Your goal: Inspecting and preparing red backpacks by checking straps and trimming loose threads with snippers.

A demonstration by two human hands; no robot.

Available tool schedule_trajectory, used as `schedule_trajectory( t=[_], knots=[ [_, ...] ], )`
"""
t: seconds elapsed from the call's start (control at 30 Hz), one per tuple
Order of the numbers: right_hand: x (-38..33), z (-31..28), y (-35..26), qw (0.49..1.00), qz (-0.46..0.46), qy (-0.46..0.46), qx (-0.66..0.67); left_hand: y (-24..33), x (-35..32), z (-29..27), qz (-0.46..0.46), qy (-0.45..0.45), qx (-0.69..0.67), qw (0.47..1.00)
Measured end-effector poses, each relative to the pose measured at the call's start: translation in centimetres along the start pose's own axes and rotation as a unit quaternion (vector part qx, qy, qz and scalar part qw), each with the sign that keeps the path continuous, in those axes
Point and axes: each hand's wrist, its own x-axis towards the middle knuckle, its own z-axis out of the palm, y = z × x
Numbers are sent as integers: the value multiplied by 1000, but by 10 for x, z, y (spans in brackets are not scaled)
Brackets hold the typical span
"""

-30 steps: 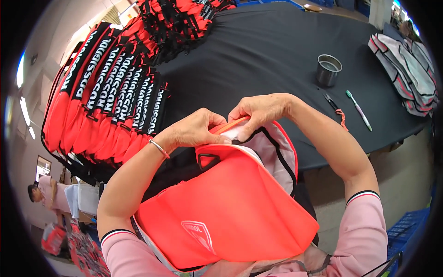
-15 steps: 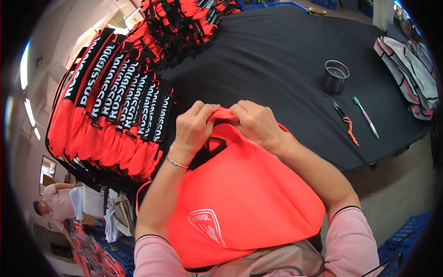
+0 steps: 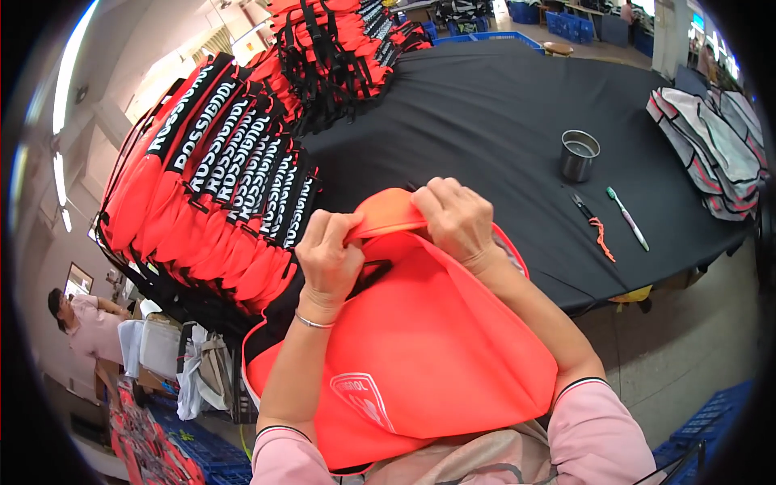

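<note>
A bright red-orange fabric bag [image 3: 453, 347] with a pale shield emblem lies across my lap and the table's near edge. Its far rim is lifted and the bag gapes below it. My left hand [image 3: 330, 255] pinches that rim on the left side. On the right, my right hand [image 3: 457, 220] has its fingers closed round the same edge. Between the two hands a curved orange flap [image 3: 390, 212] stands up. The inside of the bag shows dark under the rim, mostly hidden.
A tall stack of red and black bags [image 3: 210, 186] stands at left, with more bags [image 3: 339, 56] behind. On the black-covered table [image 3: 469, 105] are a metal cup [image 3: 579, 158], thread snips [image 3: 584, 208], a toothbrush [image 3: 627, 218] and grey fabric pieces [image 3: 711, 149]. A person [image 3: 89, 323] stands far left.
My hands have moved apart along the rim, and the orange flap between them now stands higher and wider. The whole view has shifted slightly.
</note>
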Motion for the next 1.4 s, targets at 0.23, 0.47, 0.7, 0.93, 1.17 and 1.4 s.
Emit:
schedule_trajectory(
  t=[0.23, 0.47, 0.7, 0.93, 1.17, 1.4],
  knots=[
    [-42, -68, 37, 787, 403, -430, 182, -38, -13, -18, -149, 71, 16, 986],
    [-63, -37, 49, 755, 481, -334, 296, 46, 52, 12, 153, -284, -170, 931],
    [-141, -55, 48, 409, 656, -242, 586, 75, 39, 69, 72, -593, -177, 782],
    [-181, -130, 6, 287, 695, -275, 599, 94, 7, 134, 261, -725, -49, 636],
    [-213, -132, -43, 92, 659, -86, 742, 139, 19, 158, 217, -877, -112, 413],
    [-203, -132, -52, 179, 622, -155, 746, 119, 32, 153, -26, -971, -177, 161]
  ],
)
